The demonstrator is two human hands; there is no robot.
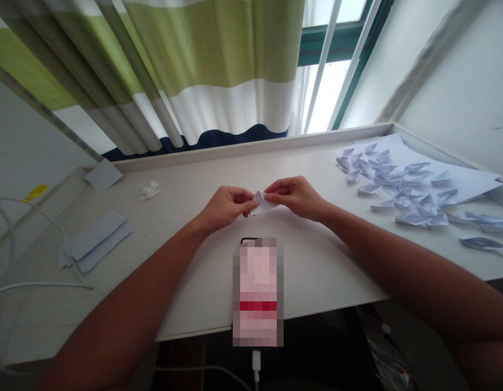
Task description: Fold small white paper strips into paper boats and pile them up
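Both my hands meet over the middle of the white desk [316, 260]. My left hand [225, 207] and my right hand [294, 195] each pinch one side of a small folded piece of white paper [263, 200], held just above the desk. The fingers of both hands are closed on it. A phone [257, 290] lies flat on the desk right below my hands, a cable plugged into its near end.
Several folded paper boats [402, 190] lie scattered on large white sheets at the right. A stack of paper slips [97, 239] and white cables [15, 282] sit at the left. A crumpled scrap [149, 190] and a loose sheet [102, 175] lie near the curtained window.
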